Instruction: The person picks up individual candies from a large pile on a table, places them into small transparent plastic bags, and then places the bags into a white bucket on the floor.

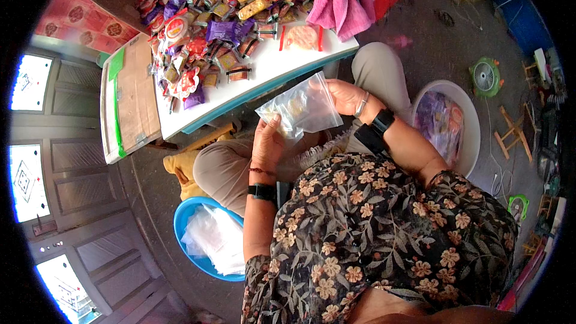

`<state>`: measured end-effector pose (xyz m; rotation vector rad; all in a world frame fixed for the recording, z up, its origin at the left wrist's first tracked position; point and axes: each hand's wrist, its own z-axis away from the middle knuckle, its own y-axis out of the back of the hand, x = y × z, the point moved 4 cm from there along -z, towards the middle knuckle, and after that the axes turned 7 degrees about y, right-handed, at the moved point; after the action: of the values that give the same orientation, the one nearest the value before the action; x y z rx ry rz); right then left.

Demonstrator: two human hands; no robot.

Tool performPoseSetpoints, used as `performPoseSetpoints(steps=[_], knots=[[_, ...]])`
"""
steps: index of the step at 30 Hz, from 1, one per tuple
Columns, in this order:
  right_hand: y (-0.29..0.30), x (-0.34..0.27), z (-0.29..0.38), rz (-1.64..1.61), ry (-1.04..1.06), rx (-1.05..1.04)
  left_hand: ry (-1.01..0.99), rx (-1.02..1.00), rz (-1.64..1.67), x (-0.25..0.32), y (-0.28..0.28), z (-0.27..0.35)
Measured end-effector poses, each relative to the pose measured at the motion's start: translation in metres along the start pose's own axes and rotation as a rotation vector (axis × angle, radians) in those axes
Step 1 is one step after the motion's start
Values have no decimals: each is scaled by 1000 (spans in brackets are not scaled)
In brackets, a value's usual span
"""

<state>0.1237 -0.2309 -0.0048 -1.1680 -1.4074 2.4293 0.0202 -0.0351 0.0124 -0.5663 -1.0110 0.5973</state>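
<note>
Above my lap, a clear plastic bag (310, 108) is stretched between my two hands, with a few small wrapped pieces, blurred by the plastic, inside it. My left hand (268, 140) grips its lower left corner, thumb on top. At the opposite end, my right hand (345, 96) holds the bag, its fingers partly behind or inside the plastic; which one I cannot tell. Just beyond stands a low white-topped table (270, 74). A heap of individually wrapped snacks (220, 22) covers much of it, and a flat round snack in a red-edged wrapper (301, 38) lies near its front edge.
A blue basin (177, 229) of clear bags (211, 234) sits on the floor at my left. At my right stands a white tub (472, 130) holding filled bags (438, 121). A pink towel (335, 0) hangs at the table's right. Farther right is a green fan (485, 76).
</note>
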Motion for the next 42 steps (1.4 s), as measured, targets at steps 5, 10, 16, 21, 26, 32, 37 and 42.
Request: performPoseSetpoints(steps=[5, 10, 16, 21, 26, 32, 37, 42], knots=[[-27, 5, 10, -16, -136, 18, -20, 14, -8, -2, 10, -2], [-16, 11, 10, 69, -94, -46, -47, 10, -97, 1, -1, -2], [-27, 10, 12, 340, 76, -144, -12, 106, -49, -1, 13, -4], [-14, 5, 7, 248, 179, -50, 7, 5, -15, 4, -1, 3], [-15, 2, 7, 237, 175, -44, -24, -96, -94, 8, -17, 6], [-37, 1, 7, 429, 175, -156, -14, -74, -86, 4, -2, 2], [-26, 5, 3, 474, 132, -120, 7, -79, -91, 6, -7, 5], [-18, 5, 1, 455, 214, -91, -9, -69, -141, 8, -11, 6]])
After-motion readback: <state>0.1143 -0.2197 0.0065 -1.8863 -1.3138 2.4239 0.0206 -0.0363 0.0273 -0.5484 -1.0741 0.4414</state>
